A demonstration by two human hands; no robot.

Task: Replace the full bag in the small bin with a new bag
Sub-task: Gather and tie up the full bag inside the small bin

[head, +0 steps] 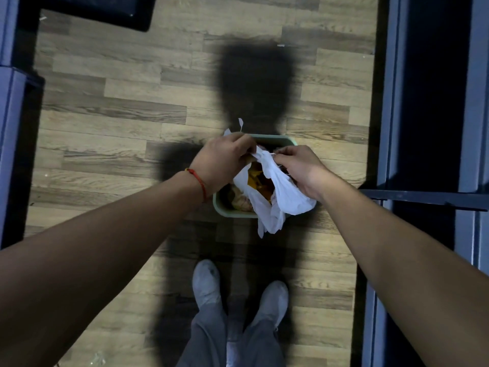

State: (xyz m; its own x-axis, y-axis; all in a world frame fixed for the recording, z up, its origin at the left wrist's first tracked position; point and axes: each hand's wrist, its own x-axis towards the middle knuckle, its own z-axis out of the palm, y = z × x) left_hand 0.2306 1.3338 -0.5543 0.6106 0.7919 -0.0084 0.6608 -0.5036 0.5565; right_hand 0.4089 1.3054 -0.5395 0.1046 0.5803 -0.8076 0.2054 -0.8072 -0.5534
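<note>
A small pale green bin (232,211) stands on the wooden floor in front of my feet. Inside it sits a white plastic bag (288,200) holding orange and brownish waste (255,178). Part of the bag's rim hangs over the bin's near right edge. My left hand (222,161) is over the bin's far left side, its fingers pinched on the bag's top edge. My right hand (300,168) grips the same edge from the right, close to the left hand. A strip of bag sticks up behind my left hand.
Dark blue shelving frames (391,102) line the right side, and blue units (10,107) line the left. A dark object (105,11) lies at the top left. My two feet in grey shoes (206,282) stand just behind the bin.
</note>
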